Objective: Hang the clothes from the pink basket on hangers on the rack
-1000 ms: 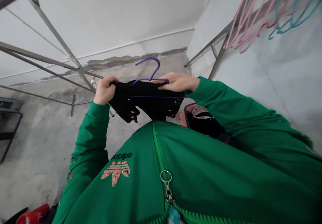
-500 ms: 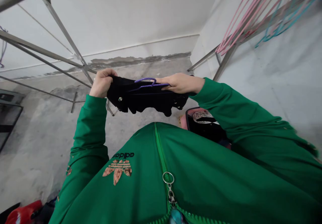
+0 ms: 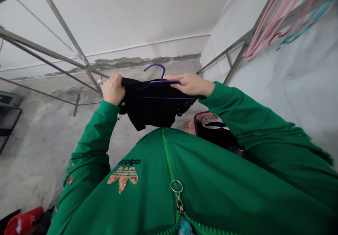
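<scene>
A black garment [image 3: 151,110] with shiny studs near its sides hangs in front of me on a purple clothes hanger [image 3: 164,73]. The hanger's hook stands up above the cloth, and part of its frame shows against the black fabric. My left hand [image 3: 113,88] is closed round the garment's upper left corner. On the other side, my right hand [image 3: 191,85] grips the hanger's shoulder, thumb below and fingers behind, partly hidden by the cloth.
A metal rack [image 3: 71,30] stands at the left. Pink hangers [image 3: 274,16] and blue hangers hang from a bar at upper right. Below my right arm is an open pink container [image 3: 192,126] holding clothes. Red cloth [image 3: 22,222] lies at lower left.
The hanger's hook has risen upright above the garment, and the cloth now hangs lower and flatter. My left hand has moved slightly right and down.
</scene>
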`<state>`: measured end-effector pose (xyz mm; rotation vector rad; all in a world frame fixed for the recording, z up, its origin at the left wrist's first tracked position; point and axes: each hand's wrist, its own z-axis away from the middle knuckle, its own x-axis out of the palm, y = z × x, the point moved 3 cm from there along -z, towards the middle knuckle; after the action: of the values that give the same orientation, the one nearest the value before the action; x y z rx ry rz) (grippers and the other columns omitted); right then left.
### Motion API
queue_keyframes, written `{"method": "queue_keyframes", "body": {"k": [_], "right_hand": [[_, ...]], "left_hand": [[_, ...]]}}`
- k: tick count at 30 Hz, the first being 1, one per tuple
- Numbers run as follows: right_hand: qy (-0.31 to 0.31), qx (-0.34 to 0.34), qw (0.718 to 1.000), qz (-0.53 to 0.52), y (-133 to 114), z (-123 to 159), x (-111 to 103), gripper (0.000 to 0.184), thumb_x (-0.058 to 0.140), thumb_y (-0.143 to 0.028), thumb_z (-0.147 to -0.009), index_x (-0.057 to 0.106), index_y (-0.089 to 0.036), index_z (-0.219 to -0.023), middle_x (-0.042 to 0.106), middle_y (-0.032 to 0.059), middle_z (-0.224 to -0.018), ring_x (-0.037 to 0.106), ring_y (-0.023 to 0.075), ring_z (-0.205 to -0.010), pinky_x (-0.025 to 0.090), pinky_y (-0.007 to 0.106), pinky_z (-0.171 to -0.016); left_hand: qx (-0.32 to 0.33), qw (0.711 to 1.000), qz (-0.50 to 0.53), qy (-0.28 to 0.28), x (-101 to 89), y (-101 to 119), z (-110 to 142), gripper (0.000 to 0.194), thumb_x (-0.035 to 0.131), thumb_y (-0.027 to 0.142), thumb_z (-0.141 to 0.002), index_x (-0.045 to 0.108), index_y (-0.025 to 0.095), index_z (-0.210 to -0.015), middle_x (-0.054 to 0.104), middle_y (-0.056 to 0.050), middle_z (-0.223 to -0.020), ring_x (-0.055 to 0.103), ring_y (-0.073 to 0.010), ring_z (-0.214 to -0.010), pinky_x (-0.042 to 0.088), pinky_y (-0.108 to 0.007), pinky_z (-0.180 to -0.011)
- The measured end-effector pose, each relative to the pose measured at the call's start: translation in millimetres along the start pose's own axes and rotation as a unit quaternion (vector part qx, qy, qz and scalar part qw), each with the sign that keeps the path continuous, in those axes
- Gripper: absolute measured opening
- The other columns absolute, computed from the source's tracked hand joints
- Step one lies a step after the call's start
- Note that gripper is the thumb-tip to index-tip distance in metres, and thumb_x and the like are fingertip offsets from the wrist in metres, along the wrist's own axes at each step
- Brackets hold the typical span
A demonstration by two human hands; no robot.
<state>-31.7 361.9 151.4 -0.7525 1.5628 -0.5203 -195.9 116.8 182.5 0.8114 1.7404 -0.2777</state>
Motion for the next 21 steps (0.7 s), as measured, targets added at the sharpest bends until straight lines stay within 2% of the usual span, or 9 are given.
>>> {"method": "queue_keyframes", "body": {"k": [2, 6, 9, 12, 14, 17, 19, 21], "right_hand": [[0.035, 0.014, 0.999, 0.010, 1.4, -0.4, 2.2, 0.039, 0.045, -0.032, -0.090, 0.061, -0.026, -0.124, 0.063, 0.0011, -0.125, 0.054, 0.0267, -0.121, 0.042, 0.046, -0.107], [0.083, 0.027, 0.996, 0.006, 1.1, -0.2, 3.1, 0.038, 0.044, -0.034, -0.091, 0.063, -0.023, -0.122, 0.062, 0.0035, -0.126, 0.053, 0.0271, -0.123, 0.041, 0.046, -0.108], [0.090, 0.020, 0.996, -0.016, -0.5, 1.2, 2.2, 0.038, 0.045, -0.037, -0.091, 0.062, -0.023, -0.122, 0.062, 0.0036, -0.126, 0.051, 0.0253, -0.126, 0.038, 0.044, -0.112], [0.091, 0.015, 0.995, -0.023, -2.5, 3.0, 2.0, 0.037, 0.046, -0.035, -0.091, 0.062, -0.024, -0.122, 0.063, 0.0024, -0.124, 0.049, 0.0244, -0.128, 0.035, 0.045, -0.115], [0.092, 0.009, 0.995, -0.024, -4.5, 3.9, 2.1, 0.036, 0.046, -0.033, -0.091, 0.064, -0.024, -0.121, 0.064, 0.0023, -0.123, 0.050, 0.0247, -0.127, 0.035, 0.045, -0.114], [0.087, 0.011, 0.996, -0.033, -6.0, 6.7, -0.5, 0.034, 0.049, -0.032, -0.089, 0.066, -0.024, -0.117, 0.066, 0.0027, -0.119, 0.051, 0.0254, -0.125, 0.037, 0.045, -0.113], [0.074, 0.020, 0.996, -0.056, -3.9, 11.2, -5.3, 0.032, 0.053, -0.035, -0.087, 0.068, -0.024, -0.113, 0.069, 0.0028, -0.113, 0.053, 0.0259, -0.123, 0.038, 0.044, -0.111], [0.030, 0.025, 0.993, -0.113, 1.0, 18.3, -10.3, 0.034, 0.061, -0.041, -0.081, 0.070, -0.024, -0.110, 0.069, 0.0029, -0.110, 0.056, 0.0260, -0.118, 0.041, 0.042, -0.108]], "left_hand": [[0.020, 0.999, 0.010, -0.036, 0.6, 5.0, 5.6, 0.015, 0.056, 0.013, -0.068, 0.050, 0.021, -0.079, 0.057, -0.008, -0.082, 0.059, -0.0300, -0.090, 0.046, -0.042, -0.078], [0.106, 0.990, 0.025, -0.089, 4.2, 20.6, 20.5, 0.005, 0.053, 0.021, -0.078, 0.052, 0.019, -0.083, 0.055, -0.009, -0.088, 0.056, -0.0268, -0.092, 0.046, -0.040, -0.082], [0.137, 0.987, 0.015, -0.086, 10.7, 28.7, 29.0, 0.006, 0.052, 0.023, -0.081, 0.055, 0.018, -0.083, 0.054, -0.014, -0.103, 0.052, -0.0315, -0.105, 0.043, -0.048, -0.089], [0.166, 0.982, 0.015, -0.085, 21.5, 29.8, 28.9, 0.006, 0.054, 0.022, -0.080, 0.058, 0.019, -0.082, 0.051, -0.015, -0.121, 0.043, -0.0345, -0.121, 0.031, -0.057, -0.102], [0.181, 0.976, 0.036, -0.114, 30.6, 25.9, 24.7, 0.008, 0.052, 0.023, -0.080, 0.058, 0.019, -0.084, 0.054, -0.013, -0.117, 0.047, -0.0308, -0.117, 0.030, -0.055, -0.105], [0.194, 0.961, 0.117, -0.162, 39.7, 17.9, 18.4, 0.015, 0.046, 0.028, -0.083, 0.057, 0.018, -0.084, 0.057, -0.010, -0.097, 0.055, -0.0231, -0.095, 0.045, -0.042, -0.090], [0.203, 0.945, 0.189, -0.174, 38.8, 16.1, 17.8, 0.020, 0.045, 0.035, -0.084, 0.055, 0.018, -0.081, 0.055, -0.006, -0.085, 0.054, -0.0191, -0.082, 0.047, -0.034, -0.079], [0.204, 0.931, 0.248, -0.174, 32.8, 18.1, 19.7, 0.026, 0.046, 0.042, -0.084, 0.054, 0.018, -0.079, 0.053, -0.003, -0.078, 0.052, -0.0169, -0.076, 0.046, -0.031, -0.074]]}}
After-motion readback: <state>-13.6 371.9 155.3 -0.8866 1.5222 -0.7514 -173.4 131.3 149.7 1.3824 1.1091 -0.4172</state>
